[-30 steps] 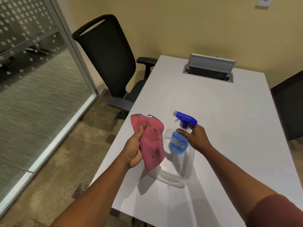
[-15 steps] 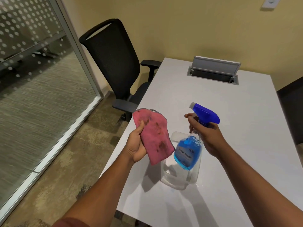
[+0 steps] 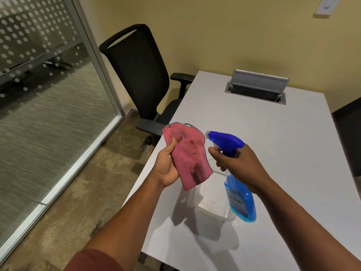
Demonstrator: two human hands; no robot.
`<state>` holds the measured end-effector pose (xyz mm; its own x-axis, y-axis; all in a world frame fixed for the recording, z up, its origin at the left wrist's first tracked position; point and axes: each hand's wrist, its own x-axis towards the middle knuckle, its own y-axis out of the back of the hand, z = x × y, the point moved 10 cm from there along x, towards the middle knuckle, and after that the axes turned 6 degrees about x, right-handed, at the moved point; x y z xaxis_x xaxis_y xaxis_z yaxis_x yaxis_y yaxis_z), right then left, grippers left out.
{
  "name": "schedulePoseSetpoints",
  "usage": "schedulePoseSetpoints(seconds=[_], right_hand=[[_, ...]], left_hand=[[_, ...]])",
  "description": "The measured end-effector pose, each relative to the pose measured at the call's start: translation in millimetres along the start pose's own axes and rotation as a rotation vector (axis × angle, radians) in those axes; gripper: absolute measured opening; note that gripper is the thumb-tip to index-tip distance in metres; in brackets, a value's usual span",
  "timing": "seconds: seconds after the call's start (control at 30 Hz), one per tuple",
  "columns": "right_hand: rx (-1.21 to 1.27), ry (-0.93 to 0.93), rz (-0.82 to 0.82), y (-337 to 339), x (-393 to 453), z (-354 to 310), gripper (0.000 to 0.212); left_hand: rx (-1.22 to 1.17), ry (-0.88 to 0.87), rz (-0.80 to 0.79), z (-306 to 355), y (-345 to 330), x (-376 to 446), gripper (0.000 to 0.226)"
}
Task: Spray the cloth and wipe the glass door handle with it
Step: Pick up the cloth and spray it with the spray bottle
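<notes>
My left hand (image 3: 167, 166) grips a stained pink cloth (image 3: 187, 157), held upright above the near left part of the white table (image 3: 273, 149). My right hand (image 3: 238, 165) holds a spray bottle (image 3: 239, 200) with blue liquid in the air just right of the cloth. Its blue nozzle (image 3: 224, 140) points left at the cloth from close range, with a finger on the trigger. The door handle is not in view.
A clear plastic container (image 3: 209, 202) sits on the table under my hands. A black office chair (image 3: 140, 81) stands at the table's left side. A frosted, dotted glass wall (image 3: 46, 90) runs along the left. An open cable box (image 3: 256, 89) sits at the table's far end.
My right hand lifted the spray bottle out of the clear container and swung its nozzle toward the cloth. My left hand raised the cloth slightly.
</notes>
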<state>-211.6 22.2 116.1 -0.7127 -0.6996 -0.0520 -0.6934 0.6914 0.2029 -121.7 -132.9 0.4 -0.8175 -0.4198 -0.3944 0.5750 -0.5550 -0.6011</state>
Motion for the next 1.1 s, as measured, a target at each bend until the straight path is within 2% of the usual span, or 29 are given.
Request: schedulePoseSetpoints(seconds=[0.2, 0.37, 0.57, 0.7, 0.87, 1.0, 1.1], right_hand=[[-0.004, -0.028, -0.042, -12, -12, 9, 0.031], [0.004, -0.027, -0.038, -18, -26, 11, 0.025], [0.031, -0.059, 0.002, -16, -35, 19, 0.020], [0.030, -0.067, 0.052, -6, -37, 20, 0.035], [0.002, -0.063, 0.107, 2, -31, 19, 0.027], [-0.013, -0.082, 0.096, 0, -29, 15, 0.047], [0.014, -0.079, 0.113, 2, -24, 11, 0.036]], left_hand=[[0.020, -0.019, -0.003, 4, -1, 0, 0.055], [0.022, -0.027, 0.013, 9, 0, 0, 0.055], [0.013, -0.038, 0.026, 12, 2, 0, 0.055], [-0.002, -0.044, 0.025, 13, 3, -1, 0.053], [0.002, -0.040, 0.021, 11, 6, -3, 0.052], [0.013, -0.042, 0.010, 11, 6, -3, 0.053], [0.012, -0.034, -0.013, 11, 5, -4, 0.053]])
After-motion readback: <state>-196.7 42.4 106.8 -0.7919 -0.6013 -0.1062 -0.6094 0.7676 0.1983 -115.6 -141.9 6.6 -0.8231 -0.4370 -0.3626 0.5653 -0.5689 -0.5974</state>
